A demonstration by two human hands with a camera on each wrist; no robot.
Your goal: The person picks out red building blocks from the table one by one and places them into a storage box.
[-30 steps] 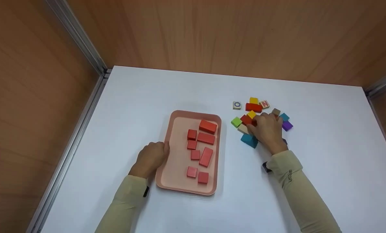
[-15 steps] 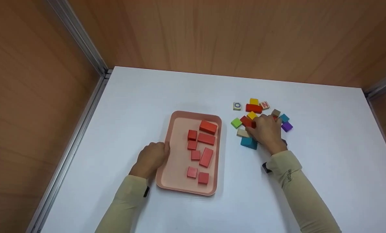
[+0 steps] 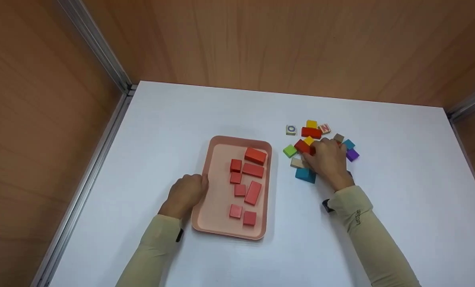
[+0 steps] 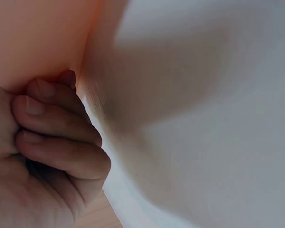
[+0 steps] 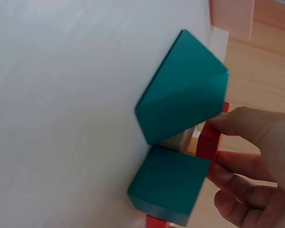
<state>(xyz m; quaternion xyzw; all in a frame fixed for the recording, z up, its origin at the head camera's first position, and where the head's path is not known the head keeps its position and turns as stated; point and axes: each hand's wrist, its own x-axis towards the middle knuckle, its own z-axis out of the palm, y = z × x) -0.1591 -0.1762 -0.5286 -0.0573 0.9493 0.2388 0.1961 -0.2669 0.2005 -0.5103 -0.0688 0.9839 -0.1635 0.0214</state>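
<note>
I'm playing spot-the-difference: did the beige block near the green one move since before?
Yes, the beige block has shifted slightly toward the bottom of the head view, judged against the tray.

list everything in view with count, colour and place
tray: one, pink, on the table
table: one, white, centre
wood panels: three, brown, around table
metal rails: at least two, grey, corners
tray blocks: eight, red, inside tray
loose red blocks: at least three, red, right of tray
yellow blocks: two, yellow, there
letter blocks: two, whitish, there
green block: one, green, there
purple block: one, purple, there
teal blocks: at least two, teal, there
tan blocks: at least two, tan, there
sleeves: two, khaki, forearms
wrist gear: at least two, black, cuffs
left hand: one, gripping tray's left rim
right hand: one, pinching red block
</note>
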